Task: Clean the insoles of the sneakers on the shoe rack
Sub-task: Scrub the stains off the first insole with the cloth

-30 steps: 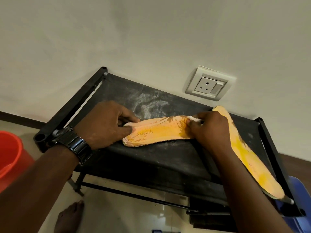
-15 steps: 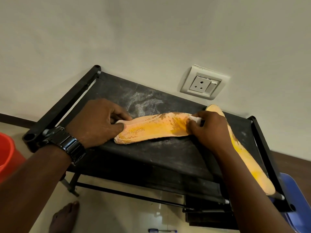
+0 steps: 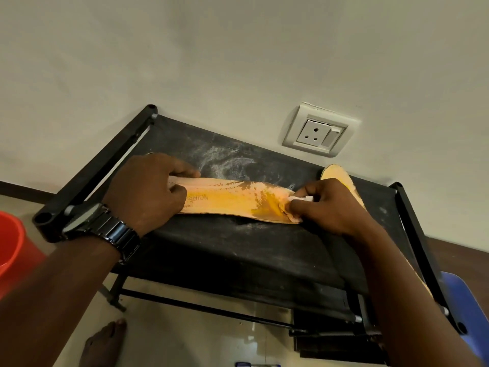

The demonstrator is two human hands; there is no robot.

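An orange insole [image 3: 232, 201], its surface mottled and printed with lettering, lies flat across the centre of the frame on the black shoe rack [image 3: 238, 250]. A second orange insole [image 3: 341, 178] lies at right, mostly hidden.

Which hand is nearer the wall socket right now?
Right. The right hand rubs the insole just below the wall socket; the left hand pins the insole's far end, farther left.
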